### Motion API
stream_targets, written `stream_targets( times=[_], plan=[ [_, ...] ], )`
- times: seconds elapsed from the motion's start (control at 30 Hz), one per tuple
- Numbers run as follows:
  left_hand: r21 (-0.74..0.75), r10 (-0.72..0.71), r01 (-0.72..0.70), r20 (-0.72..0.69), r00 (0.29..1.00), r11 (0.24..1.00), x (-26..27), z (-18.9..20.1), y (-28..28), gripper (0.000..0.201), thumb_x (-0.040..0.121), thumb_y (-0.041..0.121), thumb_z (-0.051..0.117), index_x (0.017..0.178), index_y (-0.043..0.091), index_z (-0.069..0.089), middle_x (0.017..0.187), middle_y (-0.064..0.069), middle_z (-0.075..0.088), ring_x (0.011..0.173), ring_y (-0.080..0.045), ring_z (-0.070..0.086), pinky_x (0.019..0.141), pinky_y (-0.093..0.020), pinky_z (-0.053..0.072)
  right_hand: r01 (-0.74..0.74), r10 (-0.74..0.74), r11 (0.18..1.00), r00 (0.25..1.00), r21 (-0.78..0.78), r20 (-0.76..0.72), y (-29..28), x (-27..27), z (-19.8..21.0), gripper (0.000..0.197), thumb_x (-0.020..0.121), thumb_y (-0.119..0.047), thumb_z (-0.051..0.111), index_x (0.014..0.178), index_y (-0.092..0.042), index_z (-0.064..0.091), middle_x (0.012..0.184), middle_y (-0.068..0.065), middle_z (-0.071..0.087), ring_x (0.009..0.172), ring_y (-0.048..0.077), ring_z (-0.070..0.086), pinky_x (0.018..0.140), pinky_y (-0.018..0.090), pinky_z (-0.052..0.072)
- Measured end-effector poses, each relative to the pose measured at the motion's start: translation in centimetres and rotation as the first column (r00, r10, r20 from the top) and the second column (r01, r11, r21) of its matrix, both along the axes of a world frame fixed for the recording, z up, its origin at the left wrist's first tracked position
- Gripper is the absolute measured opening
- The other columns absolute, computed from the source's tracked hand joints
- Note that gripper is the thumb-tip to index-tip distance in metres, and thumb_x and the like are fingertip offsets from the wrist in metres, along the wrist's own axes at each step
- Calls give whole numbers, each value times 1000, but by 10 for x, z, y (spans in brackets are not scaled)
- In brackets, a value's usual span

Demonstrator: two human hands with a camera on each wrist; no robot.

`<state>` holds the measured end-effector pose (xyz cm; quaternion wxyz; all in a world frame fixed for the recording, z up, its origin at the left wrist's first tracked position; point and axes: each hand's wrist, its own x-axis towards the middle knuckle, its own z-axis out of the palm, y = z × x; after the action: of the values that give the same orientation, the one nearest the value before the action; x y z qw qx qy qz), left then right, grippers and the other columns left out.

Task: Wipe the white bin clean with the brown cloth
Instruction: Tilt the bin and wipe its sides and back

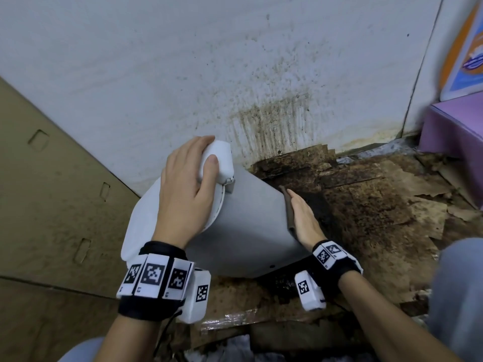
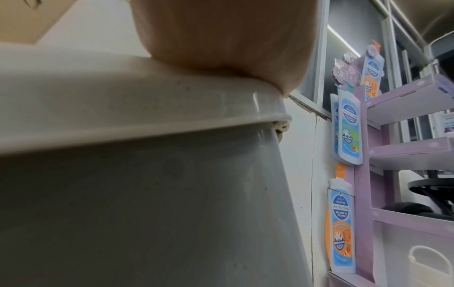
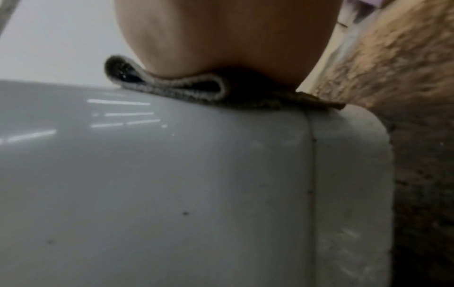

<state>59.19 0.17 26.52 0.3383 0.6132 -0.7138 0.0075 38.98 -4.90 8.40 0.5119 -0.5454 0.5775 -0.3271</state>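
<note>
Pressing brown cloth (image 1: 287, 209) beneath right hand (image 1: 304, 219) against white bin (image 1: 251, 226).

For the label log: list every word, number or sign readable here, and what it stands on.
"Anti-Bacterial": bottle-shaped cutout on the purple display stand.
Other print on the cutouts: too small or blurred.
Wristband markers: square black-and-white codes, no words.
White bin, brown cloth: no text.

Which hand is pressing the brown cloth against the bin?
The right hand, flat on the folded brown cloth against the white plastic bin; the left hand grips the lid.
</note>
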Motion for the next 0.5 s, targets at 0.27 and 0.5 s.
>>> stream_targets(
  times=[0.27,0.5],
  plan=[
    [13,14,-15,36,999,1000,-13,1,-6,48,103,43,27,141,25,50,141,8,53,131,-14,43,108,-26,29,117,-116,993,987,1,109,-1,20,21,52,106,-46,18,153,-34,37,161,-10,32,150,12,25,125,43,17],
    [6,10,-10,40,999,1000,-13,-2,-5,49,104,42,28,142,22,50,142,6,53,133,-15,42,110,-27,29,20,57,957,964,-288,258,21,76,103,56,101,-58,12,153,-44,29,159,-21,31,148,0,24,123,42,23]
  ],
)
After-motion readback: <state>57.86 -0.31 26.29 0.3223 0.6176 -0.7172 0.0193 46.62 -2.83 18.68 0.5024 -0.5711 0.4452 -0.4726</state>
